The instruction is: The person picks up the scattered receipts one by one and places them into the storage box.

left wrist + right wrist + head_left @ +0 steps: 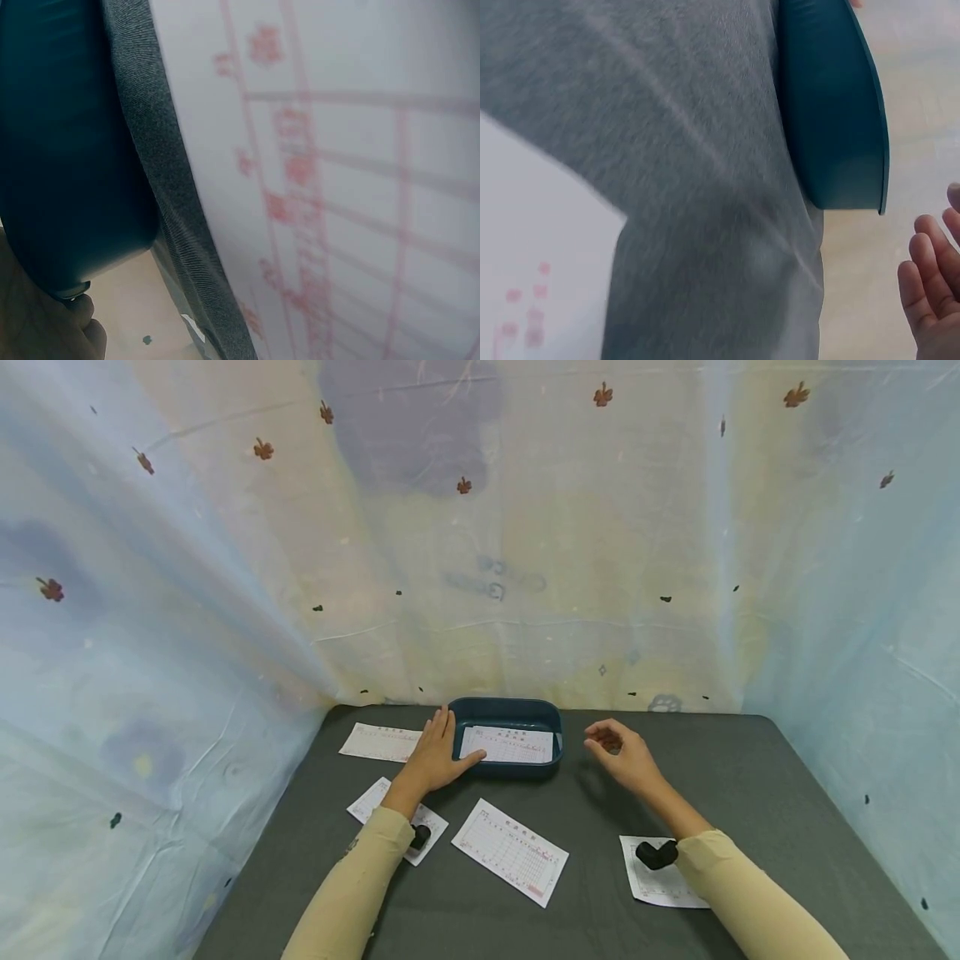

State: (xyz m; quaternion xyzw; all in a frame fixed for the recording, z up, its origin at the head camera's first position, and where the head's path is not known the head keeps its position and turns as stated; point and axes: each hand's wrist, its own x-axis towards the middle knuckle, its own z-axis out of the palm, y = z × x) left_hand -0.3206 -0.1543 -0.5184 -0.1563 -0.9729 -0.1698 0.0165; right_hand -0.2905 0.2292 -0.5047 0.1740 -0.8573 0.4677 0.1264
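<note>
A dark teal plastic basin (538, 770) stands at the back of the table with a printed paper form (510, 743) lying inside it. My left hand (438, 752) rests on its left rim, fingers straight and thumb reaching over the front edge. In the left wrist view, fingertips (82, 319) show right at the rim of the basin (67, 150). To the right of the basin, my right hand (621, 756) hovers above the table with loosely bent fingers and holds nothing. The right wrist view shows its fingers (930, 270) apart from the basin wall (832, 112).
On the grey-covered table (600, 910) lie more printed forms: one left of the basin (378, 743), a form under my left forearm (369, 797), a tilted form in front (510, 852) and a form beneath my right wrist (652, 885). A patterned curtain (555, 568) hangs behind.
</note>
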